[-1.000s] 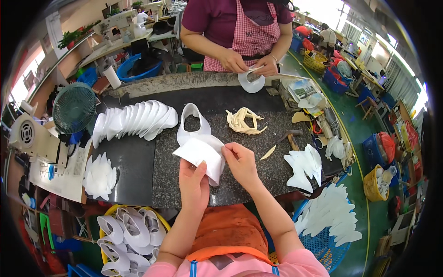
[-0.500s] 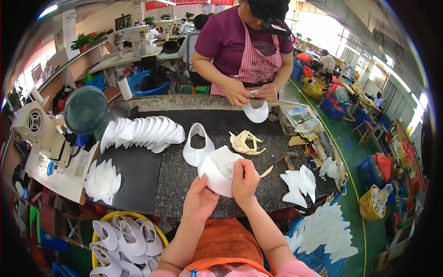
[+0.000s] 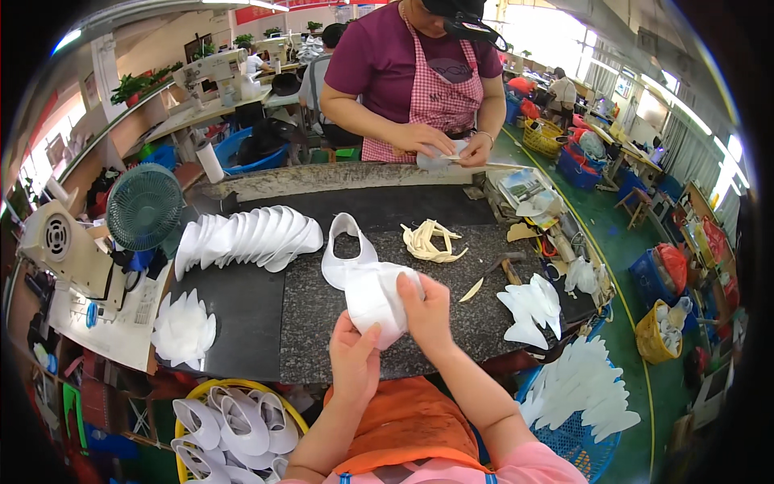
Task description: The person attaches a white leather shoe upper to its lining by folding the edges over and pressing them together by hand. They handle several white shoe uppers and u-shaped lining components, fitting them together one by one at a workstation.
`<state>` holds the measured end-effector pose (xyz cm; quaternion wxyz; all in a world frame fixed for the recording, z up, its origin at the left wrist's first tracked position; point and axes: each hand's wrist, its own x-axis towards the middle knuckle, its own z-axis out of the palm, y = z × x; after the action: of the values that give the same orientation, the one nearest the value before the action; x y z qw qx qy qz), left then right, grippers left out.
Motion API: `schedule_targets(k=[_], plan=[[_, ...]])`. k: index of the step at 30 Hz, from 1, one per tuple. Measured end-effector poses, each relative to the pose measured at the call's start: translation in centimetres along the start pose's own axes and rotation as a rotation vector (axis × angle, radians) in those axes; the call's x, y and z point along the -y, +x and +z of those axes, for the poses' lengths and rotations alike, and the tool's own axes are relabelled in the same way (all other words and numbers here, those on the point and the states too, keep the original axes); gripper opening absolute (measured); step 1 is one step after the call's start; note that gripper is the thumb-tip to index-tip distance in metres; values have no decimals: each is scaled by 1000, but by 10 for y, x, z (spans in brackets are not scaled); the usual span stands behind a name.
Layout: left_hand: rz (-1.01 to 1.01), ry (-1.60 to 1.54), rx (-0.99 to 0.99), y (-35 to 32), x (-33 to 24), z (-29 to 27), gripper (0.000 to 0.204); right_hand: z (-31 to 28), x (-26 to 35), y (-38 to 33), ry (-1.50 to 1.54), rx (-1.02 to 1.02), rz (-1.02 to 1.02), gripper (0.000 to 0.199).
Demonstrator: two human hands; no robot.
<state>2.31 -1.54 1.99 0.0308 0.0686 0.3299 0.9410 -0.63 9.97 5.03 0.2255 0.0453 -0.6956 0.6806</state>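
Note:
A white shoe upper [image 3: 372,300] is held between my two hands above the dark worktable [image 3: 314,355]. My left hand [image 3: 355,355] pinches its lower edge. At its right side my right hand [image 3: 426,315] grips it, thumb on top and fingers underneath. Just beyond lies another white upper [image 3: 337,273] with a rounded opening; the held one overlaps its near end in view. Cream strips [image 3: 431,250] lie in a loose ring behind my right hand, and a single strip [image 3: 472,290] lies to its right.
Stacked white pieces [image 3: 250,235] and a fanned pile [image 3: 184,327] lie left. At right are more pieces [image 3: 532,310] and a hammer [image 3: 510,270]. Uppers fill a yellow basket [image 3: 300,418]; a blue basket [image 3: 580,448] stands lower right. A co-worker [image 3: 419,73] handles a white piece opposite.
The upper in my hands has turned and tilted, and my right thumb now lies across its top. The co-worker's piece has been drawn in closer to their apron. The view has shifted slightly.

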Motion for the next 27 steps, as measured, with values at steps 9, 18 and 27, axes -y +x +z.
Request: schedule_targets(k=[9,18,27], plan=[[409,553,-173,5,-13,-17,26,-77,-24,47,-1027,-76,-141,15],[445,1746,567,7,7,-54,35,-179,-59,70,-1303,656,-43,19],[657,1773,648,1,4,-59,31,-166,-39,103,18,-99,340,26]])
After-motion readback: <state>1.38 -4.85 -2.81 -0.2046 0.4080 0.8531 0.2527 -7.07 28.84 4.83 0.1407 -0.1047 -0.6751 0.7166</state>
